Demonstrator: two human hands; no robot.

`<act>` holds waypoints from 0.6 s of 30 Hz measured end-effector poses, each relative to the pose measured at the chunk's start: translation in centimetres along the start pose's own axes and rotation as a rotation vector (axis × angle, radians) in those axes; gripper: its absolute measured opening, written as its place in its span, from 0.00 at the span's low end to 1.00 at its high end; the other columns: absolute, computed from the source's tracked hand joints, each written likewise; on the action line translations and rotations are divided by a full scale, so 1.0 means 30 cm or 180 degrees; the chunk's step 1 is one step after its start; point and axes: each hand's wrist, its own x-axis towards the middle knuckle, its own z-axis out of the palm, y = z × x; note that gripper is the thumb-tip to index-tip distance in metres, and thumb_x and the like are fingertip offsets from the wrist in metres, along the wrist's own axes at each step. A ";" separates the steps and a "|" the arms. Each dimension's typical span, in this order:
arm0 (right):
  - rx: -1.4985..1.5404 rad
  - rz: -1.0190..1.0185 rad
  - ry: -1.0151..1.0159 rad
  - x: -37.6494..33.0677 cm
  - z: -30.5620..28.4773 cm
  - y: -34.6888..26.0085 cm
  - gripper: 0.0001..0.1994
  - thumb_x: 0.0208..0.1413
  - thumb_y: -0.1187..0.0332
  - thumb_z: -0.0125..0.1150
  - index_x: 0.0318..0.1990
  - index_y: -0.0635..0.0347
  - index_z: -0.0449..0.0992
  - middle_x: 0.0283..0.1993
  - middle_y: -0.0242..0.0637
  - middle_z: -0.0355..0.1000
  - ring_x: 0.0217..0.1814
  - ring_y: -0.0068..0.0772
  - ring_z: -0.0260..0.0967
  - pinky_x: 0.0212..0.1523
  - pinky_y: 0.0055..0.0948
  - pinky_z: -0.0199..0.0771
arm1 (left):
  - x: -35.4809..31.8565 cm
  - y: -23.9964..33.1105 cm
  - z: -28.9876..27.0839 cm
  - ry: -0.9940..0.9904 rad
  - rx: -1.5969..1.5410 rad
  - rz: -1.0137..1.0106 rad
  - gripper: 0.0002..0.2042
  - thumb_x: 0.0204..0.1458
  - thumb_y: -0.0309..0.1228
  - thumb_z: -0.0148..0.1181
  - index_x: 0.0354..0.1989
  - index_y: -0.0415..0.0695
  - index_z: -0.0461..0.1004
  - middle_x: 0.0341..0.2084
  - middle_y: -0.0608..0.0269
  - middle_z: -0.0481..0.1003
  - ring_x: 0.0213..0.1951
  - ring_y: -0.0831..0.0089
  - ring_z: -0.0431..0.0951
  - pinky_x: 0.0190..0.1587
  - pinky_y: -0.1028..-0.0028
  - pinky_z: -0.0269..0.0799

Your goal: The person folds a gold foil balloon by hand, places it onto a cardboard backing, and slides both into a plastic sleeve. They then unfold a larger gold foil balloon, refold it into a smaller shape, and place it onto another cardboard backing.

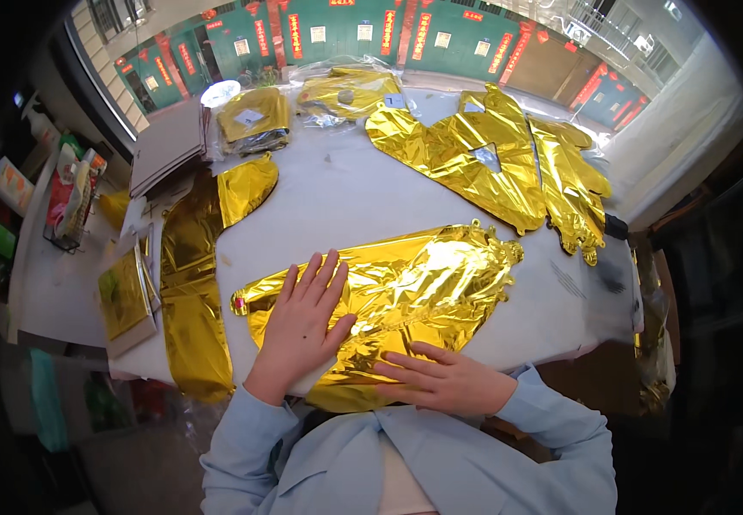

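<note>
A flat, uninflated gold foil balloon (427,279) lies across the near middle of the white table, its shiny surface creased. My left hand (304,309) rests flat on its left part, fingers stretched out and pointing away from me. Over the lower right part lies my right hand (440,378), fingers spread and pointing left. Neither hand grips anything. A small reddish spot shows at the balloon's left tip. To the left, another gold foil balloon (193,292) is spread lengthwise and hangs over the near edge.
More gold foil balloons (474,154) lie at the far right of the white table (311,202). Gold packs in clear bags (253,116) sit at the back, beside stacked cardboard (165,146). A side shelf on the left holds bottles (12,184) and a basket (71,206).
</note>
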 end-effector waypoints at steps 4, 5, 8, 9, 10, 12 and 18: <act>-0.0034 0.0140 0.0582 -0.003 0.044 -0.050 0.25 0.61 0.64 0.65 0.67 0.49 0.75 0.71 0.35 0.71 0.74 0.36 0.68 0.75 0.44 0.67 | -0.005 -0.003 0.004 0.0000 0.0029 -0.0027 0.35 0.66 0.47 0.55 0.77 0.42 0.59 0.78 0.52 0.58 0.78 0.53 0.55 0.79 0.49 0.46; 0.0019 0.0156 0.0803 0.009 0.040 -0.053 0.21 0.61 0.65 0.64 0.61 0.53 0.78 0.65 0.34 0.74 0.69 0.35 0.71 0.74 0.43 0.68 | -0.003 -0.007 0.005 0.0032 0.0024 -0.0007 0.34 0.66 0.47 0.54 0.77 0.42 0.60 0.78 0.52 0.58 0.78 0.53 0.55 0.79 0.49 0.46; 0.0304 0.0202 0.1034 0.044 0.017 -0.050 0.15 0.60 0.65 0.63 0.53 0.57 0.81 0.55 0.34 0.77 0.60 0.34 0.76 0.71 0.41 0.73 | -0.006 -0.015 0.019 0.0094 0.0031 0.0026 0.34 0.66 0.47 0.54 0.77 0.42 0.60 0.78 0.53 0.57 0.78 0.53 0.56 0.79 0.49 0.46; 0.0518 0.0250 0.1053 0.055 0.011 -0.043 0.13 0.60 0.65 0.63 0.50 0.57 0.82 0.52 0.33 0.78 0.56 0.34 0.77 0.69 0.40 0.75 | -0.003 -0.013 0.018 0.0097 0.0004 0.0023 0.34 0.66 0.47 0.53 0.77 0.42 0.60 0.78 0.53 0.57 0.78 0.52 0.56 0.79 0.49 0.46; 0.0519 0.0232 0.1046 0.060 0.008 -0.037 0.13 0.60 0.65 0.63 0.50 0.57 0.82 0.52 0.33 0.78 0.56 0.34 0.77 0.69 0.40 0.75 | -0.004 -0.014 0.018 0.0106 0.0004 0.0006 0.34 0.66 0.47 0.53 0.77 0.42 0.60 0.78 0.53 0.57 0.78 0.52 0.56 0.79 0.49 0.46; 0.0346 0.0053 0.0843 0.062 0.000 -0.019 0.15 0.61 0.66 0.63 0.53 0.59 0.80 0.50 0.34 0.77 0.52 0.35 0.78 0.66 0.38 0.77 | -0.007 -0.017 0.021 0.0052 0.0004 0.0036 0.35 0.67 0.46 0.53 0.78 0.43 0.57 0.79 0.53 0.55 0.79 0.52 0.54 0.80 0.52 0.43; -0.0008 -0.0666 0.0542 0.113 -0.092 0.056 0.19 0.60 0.66 0.65 0.58 0.57 0.80 0.49 0.35 0.80 0.52 0.33 0.80 0.63 0.34 0.81 | -0.013 -0.025 0.034 0.0111 -0.0035 0.0045 0.34 0.68 0.47 0.52 0.78 0.43 0.57 0.79 0.52 0.54 0.79 0.53 0.54 0.80 0.52 0.43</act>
